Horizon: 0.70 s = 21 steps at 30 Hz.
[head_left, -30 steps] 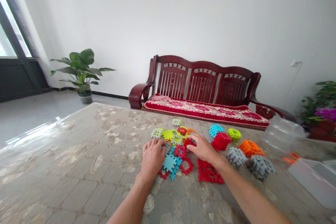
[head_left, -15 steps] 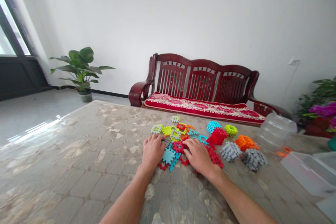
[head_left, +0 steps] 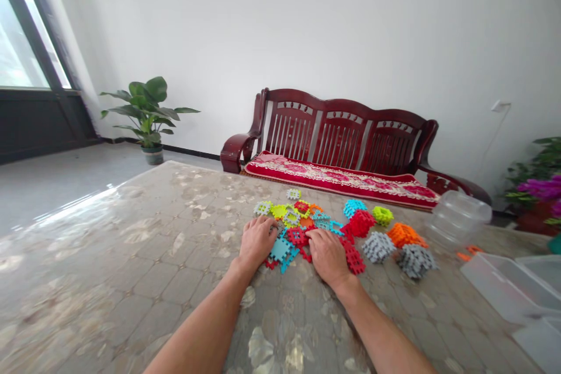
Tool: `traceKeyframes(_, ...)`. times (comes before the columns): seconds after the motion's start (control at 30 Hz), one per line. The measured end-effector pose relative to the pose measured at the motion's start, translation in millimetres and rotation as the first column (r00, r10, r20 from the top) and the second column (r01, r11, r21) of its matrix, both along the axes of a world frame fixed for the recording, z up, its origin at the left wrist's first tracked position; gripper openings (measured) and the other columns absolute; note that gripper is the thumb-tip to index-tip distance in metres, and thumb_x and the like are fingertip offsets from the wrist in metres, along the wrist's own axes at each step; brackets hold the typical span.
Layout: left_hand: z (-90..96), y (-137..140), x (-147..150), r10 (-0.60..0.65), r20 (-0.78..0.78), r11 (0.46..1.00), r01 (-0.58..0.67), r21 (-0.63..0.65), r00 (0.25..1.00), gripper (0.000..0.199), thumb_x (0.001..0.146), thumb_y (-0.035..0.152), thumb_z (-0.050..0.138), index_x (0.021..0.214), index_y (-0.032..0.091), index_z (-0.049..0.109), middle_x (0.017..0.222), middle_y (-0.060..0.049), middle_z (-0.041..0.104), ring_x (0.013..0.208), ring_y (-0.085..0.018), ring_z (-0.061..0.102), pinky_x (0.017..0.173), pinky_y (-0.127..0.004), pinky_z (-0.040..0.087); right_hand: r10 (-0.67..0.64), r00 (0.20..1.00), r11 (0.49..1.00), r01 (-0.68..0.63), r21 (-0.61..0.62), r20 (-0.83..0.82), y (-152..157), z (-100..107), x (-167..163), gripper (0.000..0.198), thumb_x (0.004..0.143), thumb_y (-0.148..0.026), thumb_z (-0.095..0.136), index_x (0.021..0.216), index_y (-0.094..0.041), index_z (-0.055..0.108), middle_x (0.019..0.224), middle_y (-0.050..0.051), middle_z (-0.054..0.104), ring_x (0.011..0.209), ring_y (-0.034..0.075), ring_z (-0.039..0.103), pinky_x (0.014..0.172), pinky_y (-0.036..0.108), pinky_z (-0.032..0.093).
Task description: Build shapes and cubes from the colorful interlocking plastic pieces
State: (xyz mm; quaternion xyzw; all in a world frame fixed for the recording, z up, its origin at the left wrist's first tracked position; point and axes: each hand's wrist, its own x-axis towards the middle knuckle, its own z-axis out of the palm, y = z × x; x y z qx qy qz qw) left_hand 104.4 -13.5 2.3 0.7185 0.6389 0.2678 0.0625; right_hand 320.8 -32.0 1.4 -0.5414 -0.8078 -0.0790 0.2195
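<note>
Nearest, both forearms enter from the bottom of the view, across the table (head_left: 175,304), whose near edge is cut off. The right hand (head_left: 328,254) differs most from a second ago: it has drawn nearer the person and now covers the left part of the red panel (head_left: 353,256), which then lay bare on the near side of the wrist. Its fingertips meet the right side of the red square piece (head_left: 297,237); I cannot tell whether they pinch it. The left hand (head_left: 258,241) stays at the left of the cluster, fingers bent over a grey piece almost wholly hidden beneath them; whether it grips is unclear too. The hands are apart, with the red square and the light-blue panel (head_left: 279,250) between them, midway along the table and nearer its far edge than its left edge. Beyond the right hand, light-blue lattice pieces (head_left: 322,222) now show where that hand used to hide them. Farther on, yellow-green pieces (head_left: 279,211) overlap, hard to separate. Toward the table's right side stand grey stacks (head_left: 379,247) and a clear box (head_left: 493,283); another container below it is cropped. Past the far edge is a wooden bench (head_left: 339,131).
</note>
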Motion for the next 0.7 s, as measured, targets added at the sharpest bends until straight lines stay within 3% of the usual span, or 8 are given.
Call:
traceKeyframes(0.33,3.3,-9,6,-0.083,-0.040,0.990,0.087,0.115,0.996,0.020,0.087,0.027,0.056,0.100,0.027,0.071,0.112,-0.005,0.070,0.110,-0.023,0.061,0.099,-0.038,0.043,-0.024,1.000,1.000,0.023,-0.010,-0.010,-1,2,1,0.027,0.093,-0.016,0.049,0.110,-0.024,0.068,0.109,0.005,0.070,0.105,0.022,0.059,0.094,0.033,0.041)
traceKeyframes(0.7,3.4,-24,26,-0.317,-0.081,0.942,0.324,0.093,0.945,0.041,0.085,0.035,0.061,0.126,0.031,0.063,0.133,-0.006,0.062,0.124,-0.024,0.054,0.109,-0.041,0.039,0.027,0.999,0.999,-0.025,0.031,-0.038,-1,0,2,0.031,0.089,-0.020,0.054,0.118,-0.023,0.065,0.119,0.007,0.068,0.112,0.025,0.056,0.098,0.039,0.041)
